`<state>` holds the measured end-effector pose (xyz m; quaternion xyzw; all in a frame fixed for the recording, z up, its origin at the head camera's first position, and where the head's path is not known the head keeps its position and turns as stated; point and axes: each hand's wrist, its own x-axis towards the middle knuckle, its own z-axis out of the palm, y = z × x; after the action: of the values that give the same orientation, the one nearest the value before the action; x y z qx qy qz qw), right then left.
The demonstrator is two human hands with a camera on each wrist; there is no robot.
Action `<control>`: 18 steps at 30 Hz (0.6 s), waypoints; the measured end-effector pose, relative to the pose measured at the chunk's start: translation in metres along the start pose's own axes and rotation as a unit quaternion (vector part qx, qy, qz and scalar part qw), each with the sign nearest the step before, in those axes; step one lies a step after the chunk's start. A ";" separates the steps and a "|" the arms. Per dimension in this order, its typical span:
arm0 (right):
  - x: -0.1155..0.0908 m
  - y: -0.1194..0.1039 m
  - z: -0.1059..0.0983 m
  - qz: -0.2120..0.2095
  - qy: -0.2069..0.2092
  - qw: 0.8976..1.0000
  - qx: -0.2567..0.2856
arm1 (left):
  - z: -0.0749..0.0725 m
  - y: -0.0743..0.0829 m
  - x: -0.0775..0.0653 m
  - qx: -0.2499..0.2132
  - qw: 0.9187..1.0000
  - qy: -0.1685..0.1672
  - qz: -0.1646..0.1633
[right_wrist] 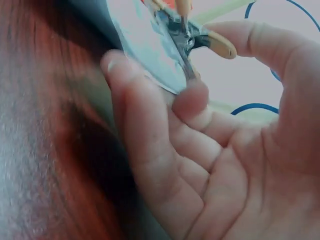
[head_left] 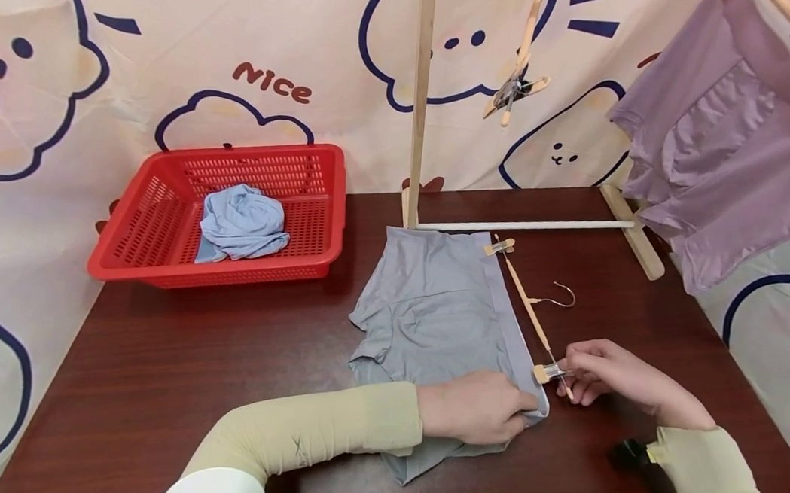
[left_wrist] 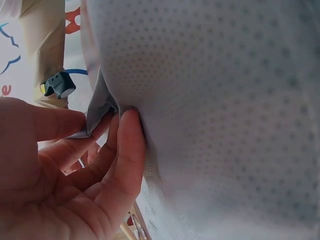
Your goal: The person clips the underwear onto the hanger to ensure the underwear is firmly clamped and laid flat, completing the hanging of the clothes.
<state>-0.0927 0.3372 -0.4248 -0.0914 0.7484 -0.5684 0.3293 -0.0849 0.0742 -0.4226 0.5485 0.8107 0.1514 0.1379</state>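
Grey boxer briefs [head_left: 432, 309] lie on the dark wooden table, waistband toward the right. Along that waistband is a wooden clip hanger [head_left: 526, 303] with its metal hook pointing right. Its far clip [head_left: 499, 247] sits on the waistband's far corner. My left hand [head_left: 476, 408] pinches the near end of the waistband; in the left wrist view the grey fabric [left_wrist: 95, 117] is between thumb and fingers. My right hand [head_left: 607, 373] grips the near clip [head_left: 547, 372], which is at the waistband edge. In the right wrist view the thumb rests on the clip's handle [right_wrist: 222, 46].
A red plastic basket [head_left: 339, 205] holding a crumpled light blue cloth [head_left: 243, 222] stands at the back left. Behind the briefs rises a rack's wooden post [head_left: 421, 97], with a white bar [head_left: 525, 226] low down. Purple shorts [head_left: 720, 146] and another clip hanger [head_left: 513, 88] hang above.
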 end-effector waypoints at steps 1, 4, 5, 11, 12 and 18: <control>0.001 0.000 0.000 0.002 -0.012 1.000 0.009 | 0.000 0.000 0.000 -0.001 1.000 0.001 -0.002; 0.002 0.000 0.001 0.018 -0.044 0.998 0.037 | 0.000 0.000 0.000 -0.004 1.000 0.003 -0.009; 0.003 -0.001 0.001 0.020 -0.054 0.997 0.042 | 0.000 0.000 0.000 -0.005 1.000 0.003 -0.011; 0.006 0.002 0.003 0.006 -0.069 0.996 0.059 | 0.001 -0.001 0.000 -0.007 1.000 0.005 -0.011; 0.006 0.003 0.003 -0.001 -0.069 0.995 0.066 | 0.001 -0.001 0.000 -0.006 1.000 0.006 -0.010; 0.006 0.010 0.003 -0.024 -0.050 0.993 0.107 | 0.001 -0.001 0.000 -0.008 1.000 0.003 -0.012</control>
<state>-0.0935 0.3352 -0.4364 -0.1019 0.6631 -0.6480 0.3605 -0.0855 0.0739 -0.4241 0.5371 0.8165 0.1576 0.1415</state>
